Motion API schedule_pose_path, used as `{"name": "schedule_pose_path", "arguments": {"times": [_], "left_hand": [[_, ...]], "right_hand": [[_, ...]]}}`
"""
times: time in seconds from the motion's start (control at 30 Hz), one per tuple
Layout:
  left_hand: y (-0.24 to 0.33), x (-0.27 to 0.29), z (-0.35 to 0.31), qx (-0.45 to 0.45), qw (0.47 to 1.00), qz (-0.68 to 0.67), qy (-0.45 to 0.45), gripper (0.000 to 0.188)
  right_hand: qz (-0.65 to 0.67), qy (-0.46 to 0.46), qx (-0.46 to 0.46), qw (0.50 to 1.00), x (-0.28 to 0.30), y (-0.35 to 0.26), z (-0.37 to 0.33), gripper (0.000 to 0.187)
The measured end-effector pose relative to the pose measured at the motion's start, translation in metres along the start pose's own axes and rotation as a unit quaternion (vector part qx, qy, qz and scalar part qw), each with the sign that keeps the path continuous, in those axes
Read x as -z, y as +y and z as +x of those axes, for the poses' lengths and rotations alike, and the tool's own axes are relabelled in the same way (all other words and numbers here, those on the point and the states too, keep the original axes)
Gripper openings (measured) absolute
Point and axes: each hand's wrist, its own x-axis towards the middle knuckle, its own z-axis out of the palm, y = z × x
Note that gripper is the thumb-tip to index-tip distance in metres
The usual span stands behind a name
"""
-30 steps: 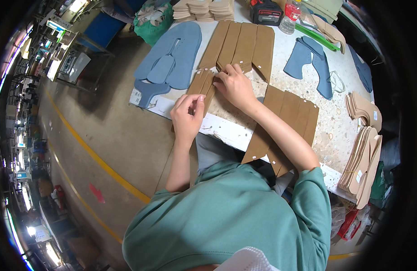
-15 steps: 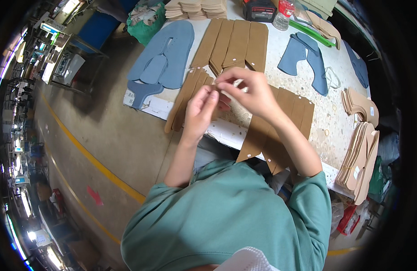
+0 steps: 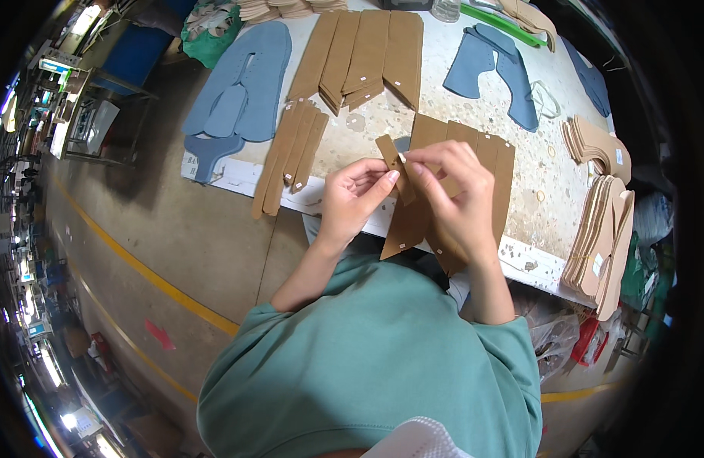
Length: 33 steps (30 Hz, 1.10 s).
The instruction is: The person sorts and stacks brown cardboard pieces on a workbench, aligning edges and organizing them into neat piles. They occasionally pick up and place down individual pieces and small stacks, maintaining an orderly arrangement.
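A: Clock centred on the small brown strip (image 3: 402, 183), 12 pointing away from the wearer. State of the left hand (image 3: 356, 202)?
B: Narrow: thumb and fingers closed on the strip, which slants from 11 toward 5, raised in front of the chest over the table's near edge.
A: Right hand (image 3: 462, 195)?
B: At 3, touching distance from the strip. Thumb and forefinger tips drawn together beside a small white tag (image 3: 401, 156); cannot tell whether they pinch the tag or the strip itself.
A: Other brown stock?
B: A fan of narrow brown strips (image 3: 294, 149) between 9 and 10, ends jutting past the table edge. Wide brown panels (image 3: 359, 53) between 11 and 12, overlapping, lower ends cut to points. Second panel group (image 3: 491, 164) at 3 to 5, partly hidden by the right hand, also overhanging the edge.
A: Remaining pieces on the speckled table (image 3: 459, 107)?
B: Blue-grey pieces (image 3: 252, 88) at 10; further blue-grey cutouts (image 3: 474, 65) between 1 and 2. Curved beige stack (image 3: 596, 145) just short of 3; longer beige bundle (image 3: 596, 244) near 4, by the right edge.
A: Far side?
B: Clear bottle (image 3: 446, 10) just past 12, cropped above.
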Motion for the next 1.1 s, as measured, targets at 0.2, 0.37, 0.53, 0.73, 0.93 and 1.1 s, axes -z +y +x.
{"name": "schedule_pose_path", "arguments": {"times": [0.2, 0.37, 0.53, 0.73, 0.93, 1.1], "left_hand": [[0.003, 0.0, -0.005, 0.001, 0.999, 0.047, -0.011, 0.013], [0.008, -0.004, -0.007, -0.017, 0.986, 0.166, 0.004, 0.02], [0.012, -0.011, -0.014, -0.113, 0.92, 0.375, 0.024, 0.019], [0.016, 0.003, -0.002, 0.119, 0.981, 0.084, -0.13, 0.019], [0.013, -0.016, -0.006, -0.018, 0.973, 0.175, -0.15, 0.015], [0.015, -0.029, -0.008, -0.043, 0.929, 0.355, -0.095, 0.009]], "right_hand": [[-0.043, 0.043, 0.045, 0.997, -0.017, 0.005, -0.016, 0.018], [-0.125, 0.042, 0.104, 0.986, -0.014, 0.003, -0.023, 0.017], [-0.162, 0.051, 0.126, 0.977, -0.015, 0.001, -0.03, 0.015], [-0.045, 0.046, 0.083, 0.994, -0.006, 0.002, -0.036, 0.014], [0.091, 0.099, -0.045, 0.99, -0.004, 0.002, -0.041, 0.012], [-0.063, 0.112, 0.017, 0.992, 0.001, 0.007, -0.039, 0.013]]}}
